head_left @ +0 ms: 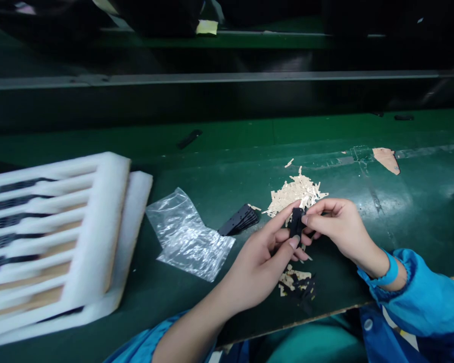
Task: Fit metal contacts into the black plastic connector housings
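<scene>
My left hand (267,259) grips a small flat black plate (295,224) between thumb and fingers, tilted upright over the bench. At the plate's upper right edge, my right hand (338,224) is closed in a pinch; whether its fingertips hold the edge or something tiny there is hidden. Just behind the hands lies a heap of pale cream slips (293,194). Below them, nearer the bench edge, is a smaller pile of cream and black scraps (297,283). Left of the hands, a fanned stack of similar black plates (240,220) rests beside a clear plastic bag (191,234).
White foam trays (109,222) with black parts in their slots stand stacked at the left. On the green bench (325,322) a black piece (189,139) lies toward the back, and a tan patch (386,160) is at the right. A dark ledge runs behind.
</scene>
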`<state>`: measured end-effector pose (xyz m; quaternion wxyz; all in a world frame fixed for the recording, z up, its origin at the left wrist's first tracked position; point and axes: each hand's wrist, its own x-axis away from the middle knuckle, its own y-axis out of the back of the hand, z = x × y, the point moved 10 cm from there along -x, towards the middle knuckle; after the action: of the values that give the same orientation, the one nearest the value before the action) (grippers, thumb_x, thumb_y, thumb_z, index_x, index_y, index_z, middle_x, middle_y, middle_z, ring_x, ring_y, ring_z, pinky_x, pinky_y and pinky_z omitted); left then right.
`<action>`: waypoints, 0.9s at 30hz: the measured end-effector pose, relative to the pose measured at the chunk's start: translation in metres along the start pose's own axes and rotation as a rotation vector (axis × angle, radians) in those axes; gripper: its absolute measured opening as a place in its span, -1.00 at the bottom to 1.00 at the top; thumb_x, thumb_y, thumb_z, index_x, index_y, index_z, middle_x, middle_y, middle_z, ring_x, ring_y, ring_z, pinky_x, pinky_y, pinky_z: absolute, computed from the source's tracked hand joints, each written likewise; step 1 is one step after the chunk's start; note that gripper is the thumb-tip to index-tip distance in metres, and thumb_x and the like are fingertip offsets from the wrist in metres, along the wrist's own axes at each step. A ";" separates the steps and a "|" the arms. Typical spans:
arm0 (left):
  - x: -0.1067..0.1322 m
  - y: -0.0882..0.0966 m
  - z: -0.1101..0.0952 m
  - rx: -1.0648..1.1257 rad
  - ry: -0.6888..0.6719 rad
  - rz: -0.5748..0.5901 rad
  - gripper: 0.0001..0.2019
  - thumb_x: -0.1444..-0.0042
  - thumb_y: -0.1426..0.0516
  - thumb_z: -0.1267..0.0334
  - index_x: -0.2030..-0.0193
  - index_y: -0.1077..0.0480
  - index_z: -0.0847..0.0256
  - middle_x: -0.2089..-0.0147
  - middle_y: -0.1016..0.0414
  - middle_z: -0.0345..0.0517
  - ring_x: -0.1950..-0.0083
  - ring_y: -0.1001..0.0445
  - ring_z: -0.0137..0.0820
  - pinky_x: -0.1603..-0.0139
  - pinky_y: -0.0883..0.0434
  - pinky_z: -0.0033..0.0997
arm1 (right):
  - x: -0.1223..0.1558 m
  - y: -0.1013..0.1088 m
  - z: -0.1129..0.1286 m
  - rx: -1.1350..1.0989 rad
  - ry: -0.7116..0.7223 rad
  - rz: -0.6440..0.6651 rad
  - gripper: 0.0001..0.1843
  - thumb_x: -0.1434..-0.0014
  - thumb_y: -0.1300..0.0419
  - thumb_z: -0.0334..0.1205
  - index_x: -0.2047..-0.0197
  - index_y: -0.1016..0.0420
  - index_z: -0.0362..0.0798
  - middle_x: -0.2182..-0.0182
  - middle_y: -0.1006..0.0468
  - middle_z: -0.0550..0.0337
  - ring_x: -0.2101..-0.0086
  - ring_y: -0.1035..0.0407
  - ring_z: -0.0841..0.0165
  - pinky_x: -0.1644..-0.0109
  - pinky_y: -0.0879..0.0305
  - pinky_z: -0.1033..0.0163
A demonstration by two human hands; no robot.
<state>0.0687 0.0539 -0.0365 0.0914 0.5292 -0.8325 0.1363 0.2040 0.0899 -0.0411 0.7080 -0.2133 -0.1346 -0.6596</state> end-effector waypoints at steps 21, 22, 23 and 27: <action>0.002 -0.001 0.000 -0.001 0.010 0.019 -0.34 -0.41 -0.12 0.31 -0.59 -0.06 0.14 0.24 -0.61 -0.18 0.24 -0.68 -0.37 0.15 -0.56 -0.41 | -0.003 0.002 -0.005 0.014 -0.005 0.033 -0.88 0.12 -0.45 -0.22 0.52 -0.64 -0.07 0.59 -0.60 0.24 0.58 -0.42 0.45 0.48 -0.38 0.35; 0.002 -0.001 0.000 0.012 0.010 0.024 -0.34 -0.41 -0.12 0.31 -0.59 -0.06 0.13 0.23 -0.61 -0.18 0.24 -0.69 -0.37 0.15 -0.56 -0.41 | -0.003 0.002 -0.006 0.012 -0.013 0.042 -0.87 0.11 -0.45 -0.21 0.52 -0.64 -0.07 0.59 -0.60 0.23 0.58 -0.43 0.45 0.49 -0.38 0.35; 0.002 -0.002 0.000 0.025 0.010 0.030 -0.34 -0.40 -0.13 0.32 -0.59 -0.06 0.12 0.24 -0.61 -0.18 0.24 -0.69 -0.37 0.16 -0.56 -0.41 | -0.003 0.001 -0.007 0.011 -0.022 0.052 -0.85 0.10 -0.46 -0.19 0.51 -0.64 -0.07 0.59 -0.61 0.23 0.58 -0.44 0.45 0.49 -0.38 0.35; 0.001 -0.002 0.001 0.054 0.013 0.040 -0.34 -0.41 -0.13 0.32 -0.59 -0.07 0.11 0.22 -0.62 -0.17 0.25 -0.69 -0.35 0.15 -0.58 -0.37 | -0.003 0.001 -0.010 0.015 -0.038 0.070 -0.85 0.09 -0.46 -0.18 0.50 -0.65 -0.07 0.59 -0.62 0.20 0.57 -0.45 0.44 0.49 -0.37 0.35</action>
<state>0.0700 0.0516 -0.0369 0.0798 0.5137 -0.8384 0.1640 0.2041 0.0881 -0.0511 0.7295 -0.2253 -0.1453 -0.6293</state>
